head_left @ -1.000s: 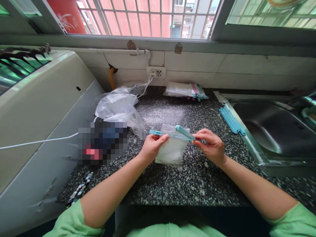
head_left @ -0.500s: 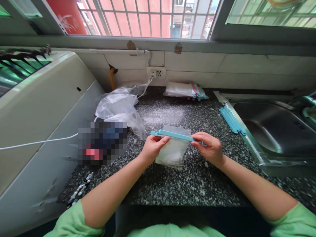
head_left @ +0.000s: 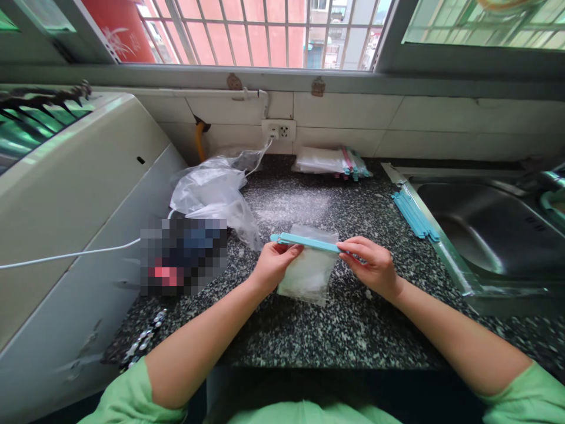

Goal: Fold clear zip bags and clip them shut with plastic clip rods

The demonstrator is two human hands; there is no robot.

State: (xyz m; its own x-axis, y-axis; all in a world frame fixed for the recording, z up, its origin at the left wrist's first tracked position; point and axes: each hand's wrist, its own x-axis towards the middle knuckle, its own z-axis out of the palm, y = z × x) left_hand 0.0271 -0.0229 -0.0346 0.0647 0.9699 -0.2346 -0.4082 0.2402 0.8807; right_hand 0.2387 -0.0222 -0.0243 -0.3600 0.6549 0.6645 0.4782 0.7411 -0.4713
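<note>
A light-blue bag sealing clip [head_left: 311, 242] lies across the upper part of a clear plastic bag [head_left: 306, 277] with pale contents. My left hand [head_left: 274, 265] pinches the clip and the bag near the clip's left end, thumb in front. At the right end, my right hand [head_left: 373, 263] grips the clip's tip between thumb and fingers. The bag's top edge sticks up behind the clip, and its lower part hangs just over the counter; whether it touches is hard to tell.
Several blue clips [head_left: 415, 217] lie beside the steel sink [head_left: 477, 229]. Bags with clips [head_left: 329, 162] are stacked against the wall. A crumpled plastic bag [head_left: 212, 188] and a blurred-out object [head_left: 183, 256] are on the left, near a white cable [head_left: 88, 254]. Speckled stone counter [head_left: 353, 330] lies underneath.
My right hand has shifted slightly left along the clip's end. The clip looks pressed closer together over the bag. My left hand has barely moved.
</note>
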